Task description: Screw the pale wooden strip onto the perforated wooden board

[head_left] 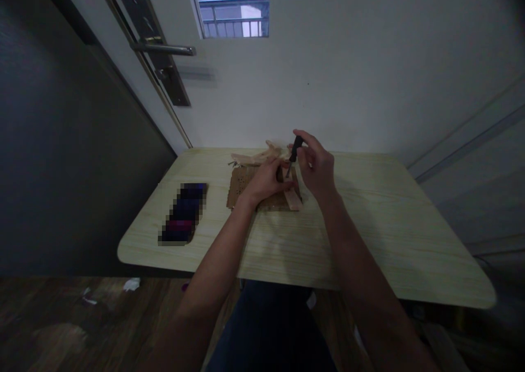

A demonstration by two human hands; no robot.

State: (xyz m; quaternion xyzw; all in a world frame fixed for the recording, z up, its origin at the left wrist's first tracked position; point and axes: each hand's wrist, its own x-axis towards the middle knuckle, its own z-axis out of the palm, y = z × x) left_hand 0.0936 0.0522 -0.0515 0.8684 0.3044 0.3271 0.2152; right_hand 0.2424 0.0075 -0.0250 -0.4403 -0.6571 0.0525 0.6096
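at far left we note a metal door lever (168,50) on the pale door (348,60) behind the table (381,213). on the table's left part we see a dark flat object (182,213), its surface pixelated, well apart from both hands. then, toward the far edge, we record a brown cardboard piece (236,186) with small dark marks, and pale wood scraps (257,157) just behind it. our left hand (266,181) is over the cardboard piece, thumb and fingers closed about the light wood strip (292,200), which lies on the cardboard's right part. above the strip we observe the black-handled screwdriver (296,147), tilted, shaft pointing down; tip contact we cannot tell. our right hand (319,168) grips its handle, index finger at the top end, thumb alongside.
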